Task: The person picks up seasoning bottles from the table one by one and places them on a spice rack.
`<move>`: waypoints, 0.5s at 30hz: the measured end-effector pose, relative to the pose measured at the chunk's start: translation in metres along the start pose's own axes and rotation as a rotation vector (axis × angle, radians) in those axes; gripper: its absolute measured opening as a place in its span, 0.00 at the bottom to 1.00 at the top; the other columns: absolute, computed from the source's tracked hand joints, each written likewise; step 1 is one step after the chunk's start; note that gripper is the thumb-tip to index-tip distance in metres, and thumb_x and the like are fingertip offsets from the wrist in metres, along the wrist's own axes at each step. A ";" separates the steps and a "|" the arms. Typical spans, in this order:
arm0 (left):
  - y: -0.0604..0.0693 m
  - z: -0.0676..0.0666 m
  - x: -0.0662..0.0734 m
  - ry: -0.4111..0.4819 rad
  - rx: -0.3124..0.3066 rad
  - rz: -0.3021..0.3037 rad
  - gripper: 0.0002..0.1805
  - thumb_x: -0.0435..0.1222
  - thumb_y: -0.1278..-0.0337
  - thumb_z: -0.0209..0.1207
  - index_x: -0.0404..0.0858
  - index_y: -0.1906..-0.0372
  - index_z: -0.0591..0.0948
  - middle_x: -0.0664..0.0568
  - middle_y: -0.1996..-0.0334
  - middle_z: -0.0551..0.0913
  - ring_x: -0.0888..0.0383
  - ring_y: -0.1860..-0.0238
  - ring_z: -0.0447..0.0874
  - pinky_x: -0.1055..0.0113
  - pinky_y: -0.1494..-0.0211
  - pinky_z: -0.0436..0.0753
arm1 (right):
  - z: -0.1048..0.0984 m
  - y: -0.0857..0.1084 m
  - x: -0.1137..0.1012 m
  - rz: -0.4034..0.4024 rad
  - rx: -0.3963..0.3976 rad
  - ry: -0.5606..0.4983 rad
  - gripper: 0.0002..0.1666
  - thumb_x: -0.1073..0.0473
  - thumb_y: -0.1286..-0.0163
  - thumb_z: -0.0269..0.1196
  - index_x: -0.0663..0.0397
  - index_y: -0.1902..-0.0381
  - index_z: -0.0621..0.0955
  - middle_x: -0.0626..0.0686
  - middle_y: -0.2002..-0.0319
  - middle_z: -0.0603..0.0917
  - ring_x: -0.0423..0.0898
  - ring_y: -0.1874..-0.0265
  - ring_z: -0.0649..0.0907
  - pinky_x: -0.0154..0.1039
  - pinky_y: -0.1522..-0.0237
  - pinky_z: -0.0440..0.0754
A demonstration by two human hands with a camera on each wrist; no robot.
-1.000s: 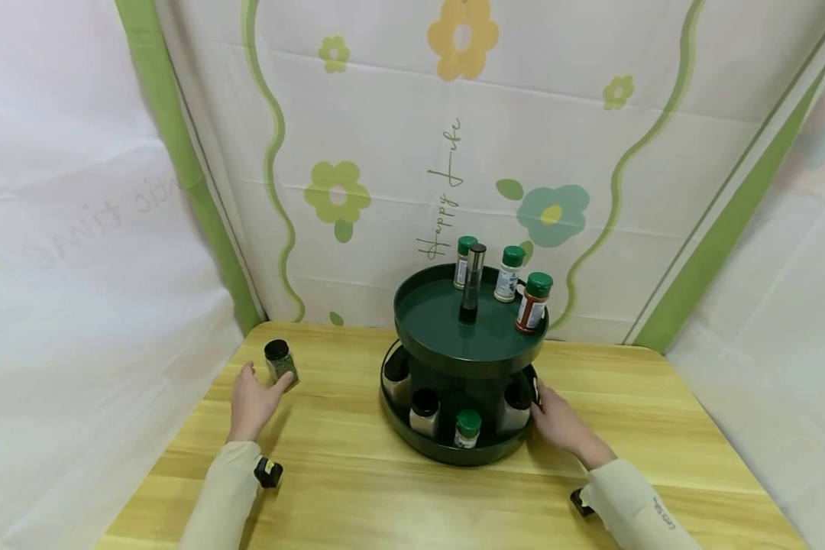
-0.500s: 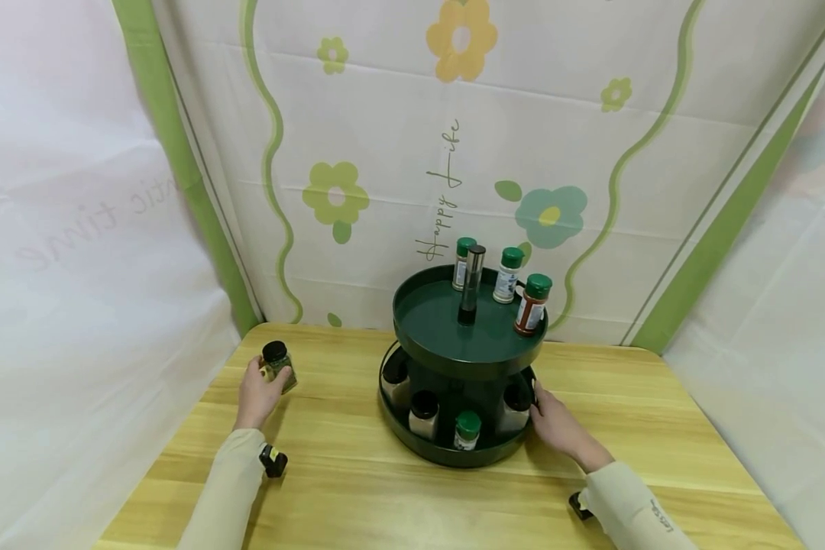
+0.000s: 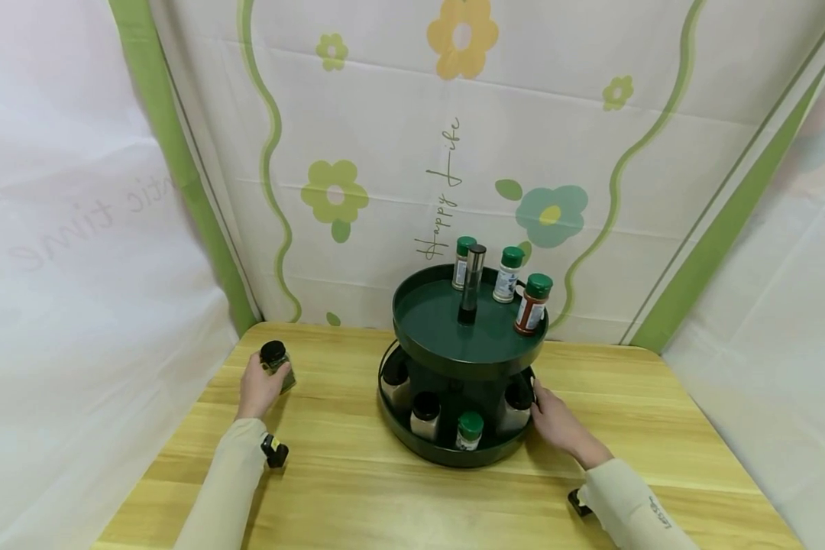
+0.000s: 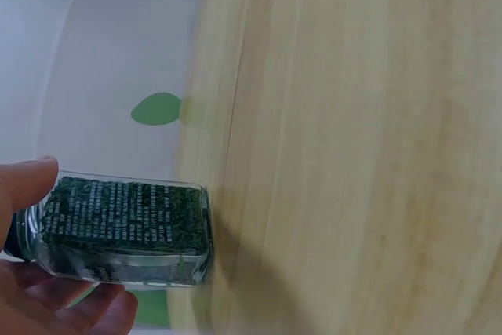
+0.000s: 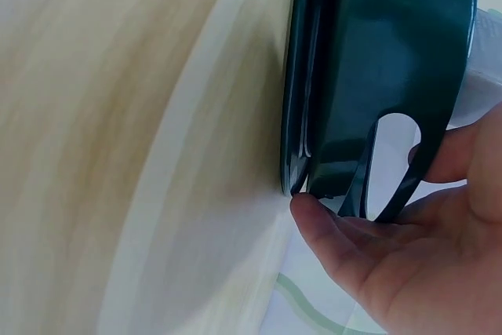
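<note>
In the head view my left hand (image 3: 260,388) holds a square glass jar (image 3: 285,376) with a black lid, at the table's left side. Dried green herbs and white print show on the jar (image 4: 125,221) in the left wrist view, thumb on one side and fingers on the other. I cannot tell whether its base touches the table. My right hand (image 3: 560,422) grips the lower tray's right rim on a dark green two-tier spice turntable (image 3: 447,454). The right wrist view shows thumb and fingers around the rim (image 5: 408,37) at its oval slot.
On the upper tier (image 3: 426,321) stand several green-capped shakers, one with red contents (image 3: 532,309), and an upright central post (image 3: 472,283). Black-lidded jars (image 3: 424,416) and a green-capped shaker (image 3: 470,428) occupy the lower tier. A printed curtain (image 3: 385,114) borders the wooden table (image 3: 357,504).
My left hand has closed in around the herb jar, its fingers now against it; the jar has shifted very slightly left. The right hand stays on the turntable's rim.
</note>
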State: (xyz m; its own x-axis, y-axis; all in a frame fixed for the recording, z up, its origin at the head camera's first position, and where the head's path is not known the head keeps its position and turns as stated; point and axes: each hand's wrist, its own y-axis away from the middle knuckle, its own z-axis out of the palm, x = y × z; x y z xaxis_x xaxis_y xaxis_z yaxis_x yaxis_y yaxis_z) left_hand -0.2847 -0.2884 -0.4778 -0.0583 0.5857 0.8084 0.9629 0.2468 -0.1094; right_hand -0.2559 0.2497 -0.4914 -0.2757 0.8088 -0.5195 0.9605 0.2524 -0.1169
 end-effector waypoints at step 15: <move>-0.008 0.008 -0.009 0.027 0.024 -0.048 0.40 0.44 0.33 0.51 0.24 0.30 0.47 0.25 0.35 0.56 0.30 0.36 0.55 0.40 0.37 0.60 | 0.001 -0.006 0.002 -0.023 0.028 0.006 0.29 0.67 0.26 0.43 0.83 0.34 0.52 0.78 0.38 0.62 0.69 0.39 0.65 0.61 0.42 0.66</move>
State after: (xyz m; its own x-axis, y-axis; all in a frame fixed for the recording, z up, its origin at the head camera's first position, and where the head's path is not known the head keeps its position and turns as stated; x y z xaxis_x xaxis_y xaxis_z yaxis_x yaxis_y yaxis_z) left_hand -0.2937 -0.2888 -0.4889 -0.0969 0.5516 0.8285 0.9525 0.2927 -0.0835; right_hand -0.2618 0.2496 -0.4930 -0.2977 0.8062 -0.5113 0.9546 0.2561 -0.1520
